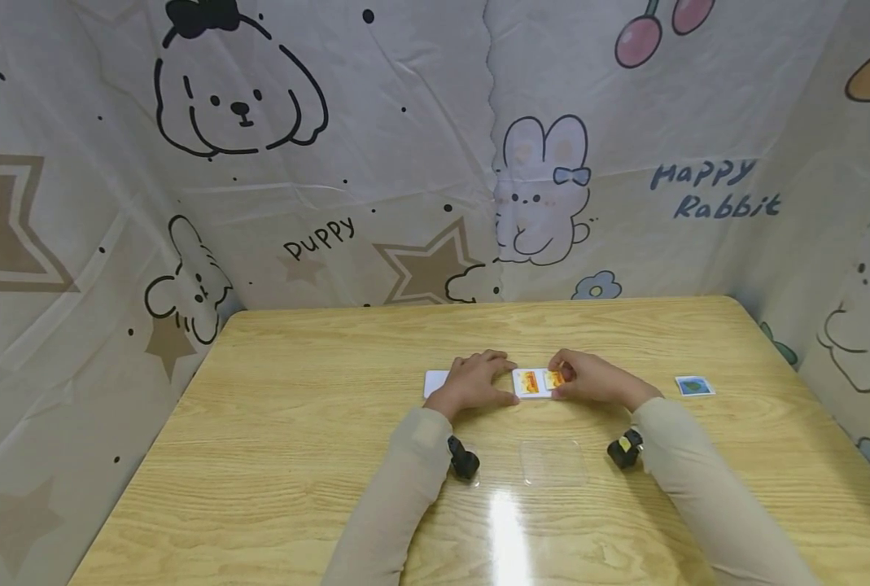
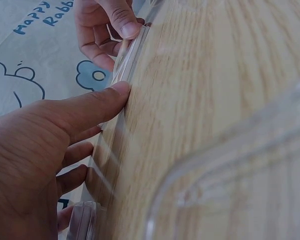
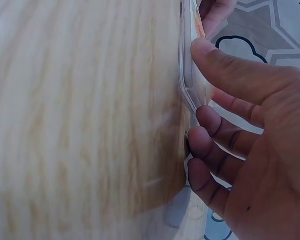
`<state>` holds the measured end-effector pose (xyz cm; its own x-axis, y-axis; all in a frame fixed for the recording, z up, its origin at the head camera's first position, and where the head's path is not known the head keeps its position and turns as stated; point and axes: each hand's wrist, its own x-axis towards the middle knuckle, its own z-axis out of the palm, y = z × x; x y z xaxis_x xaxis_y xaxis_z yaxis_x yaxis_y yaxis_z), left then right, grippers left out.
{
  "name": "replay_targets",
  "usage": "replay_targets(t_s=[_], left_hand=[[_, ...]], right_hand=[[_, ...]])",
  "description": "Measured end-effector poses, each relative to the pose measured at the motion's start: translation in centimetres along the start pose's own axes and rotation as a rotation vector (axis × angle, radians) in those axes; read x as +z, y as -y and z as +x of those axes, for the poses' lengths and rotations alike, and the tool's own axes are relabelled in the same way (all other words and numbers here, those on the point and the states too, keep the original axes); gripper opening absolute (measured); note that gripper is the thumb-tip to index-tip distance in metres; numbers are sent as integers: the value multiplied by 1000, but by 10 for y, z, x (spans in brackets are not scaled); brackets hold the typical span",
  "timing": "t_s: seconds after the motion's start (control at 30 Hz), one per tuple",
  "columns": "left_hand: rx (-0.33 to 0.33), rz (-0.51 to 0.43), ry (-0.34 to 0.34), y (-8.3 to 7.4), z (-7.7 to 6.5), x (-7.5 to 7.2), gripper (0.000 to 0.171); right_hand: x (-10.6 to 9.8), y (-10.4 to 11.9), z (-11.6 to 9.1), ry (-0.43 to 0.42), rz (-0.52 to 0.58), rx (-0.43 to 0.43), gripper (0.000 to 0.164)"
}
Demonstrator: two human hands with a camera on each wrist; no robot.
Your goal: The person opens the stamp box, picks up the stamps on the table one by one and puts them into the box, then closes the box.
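A shallow white case (image 1: 520,395) lies between the hands, with clear plastic sides showing in the wrist views. On it is a small orange-and-yellow picture card (image 1: 528,382). My left hand (image 1: 478,380) holds the case's left end, its thumb at the near edge and fingers toward the far edge. At the other end, my right hand (image 1: 592,378) pinches a second orange picture card (image 1: 553,379) over the case. Its fingers hide part of this card and the case's right end. A white flat piece (image 1: 435,382) is partly covered by my left hand.
A clear plastic tray or lid (image 1: 552,464) lies nearer on the wooden table (image 1: 273,456). Another clear piece (image 1: 475,480) shows beside the left wrist camera. Off to the right is a blue picture card (image 1: 694,386). Printed cloth (image 1: 405,146) hangs behind the table.
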<state>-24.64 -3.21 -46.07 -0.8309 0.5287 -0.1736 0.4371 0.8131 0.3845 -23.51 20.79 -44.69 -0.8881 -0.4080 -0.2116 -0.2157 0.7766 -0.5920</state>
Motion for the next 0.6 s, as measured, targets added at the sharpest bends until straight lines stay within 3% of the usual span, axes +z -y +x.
replay_targets(t_s=[0.6], left_hand=[[1, 14, -8, 3, 4, 4, 64]], right_hand=[[1, -2, -3, -28, -5, -68, 39]])
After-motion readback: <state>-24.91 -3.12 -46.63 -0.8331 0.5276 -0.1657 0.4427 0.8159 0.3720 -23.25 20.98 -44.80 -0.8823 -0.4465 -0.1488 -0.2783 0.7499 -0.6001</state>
